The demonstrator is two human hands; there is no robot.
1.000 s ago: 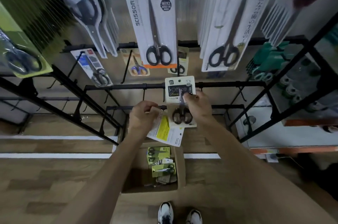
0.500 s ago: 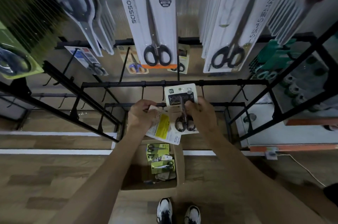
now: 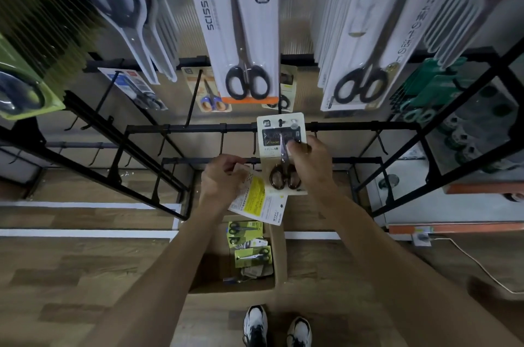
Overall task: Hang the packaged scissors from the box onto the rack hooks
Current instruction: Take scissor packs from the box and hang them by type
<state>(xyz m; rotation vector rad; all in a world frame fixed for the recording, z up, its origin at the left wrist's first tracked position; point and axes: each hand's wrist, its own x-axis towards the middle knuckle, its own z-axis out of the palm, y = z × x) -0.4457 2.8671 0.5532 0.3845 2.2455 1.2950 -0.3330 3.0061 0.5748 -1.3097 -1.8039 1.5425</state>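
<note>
An open cardboard box (image 3: 279, 258) and 2 white shoes (image 3: 255, 324) are being borne by the wooden floor (image 3: 71, 275), while a white SCISSORS pack (image 3: 241, 20) is being carried by the black rack (image 3: 198, 128).

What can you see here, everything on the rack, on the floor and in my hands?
cream scissors pack: one, brown handles, against the rack's middle bar
white-yellow pack: one, left of the cream pack
green packs: several, inside the box
cardboard box: one, brown, on the floor
SCISSORS pack: one in front, white, black handles, upper row centre
white packs: a stack, black handles, upper right
rack: one, black bars and hooks
shoes: two, white and black, bottom edge
left hand: holds the white-yellow pack
right hand: grips the cream scissors pack
</note>
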